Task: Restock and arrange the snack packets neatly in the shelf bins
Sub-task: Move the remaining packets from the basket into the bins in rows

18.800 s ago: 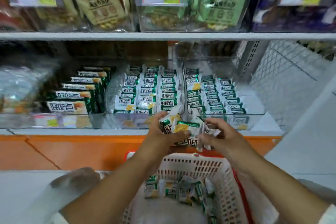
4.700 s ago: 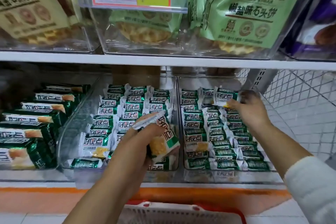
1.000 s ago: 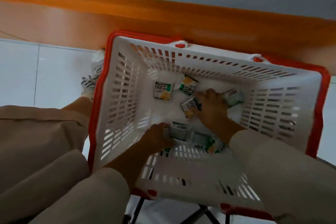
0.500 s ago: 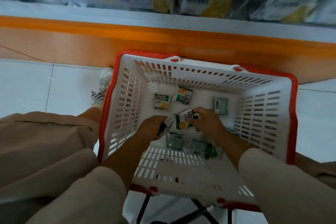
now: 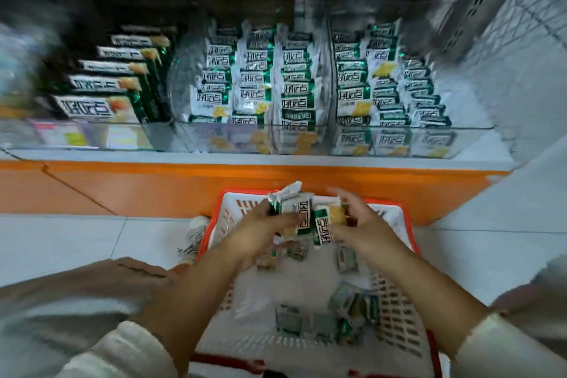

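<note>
Both hands worked above the basket [image 5: 209,224]: the left hand [image 5: 260,233] gripped several snack packets [image 5: 291,205], the right hand [image 5: 368,230] pinched another packet [image 5: 322,228]. Stocked shelf bins [image 5: 399,129] stood beyond.

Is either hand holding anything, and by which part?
Yes. The left hand grips a small bunch of snack packets round their lower ends; the right hand pinches another packet by its right side.
</note>
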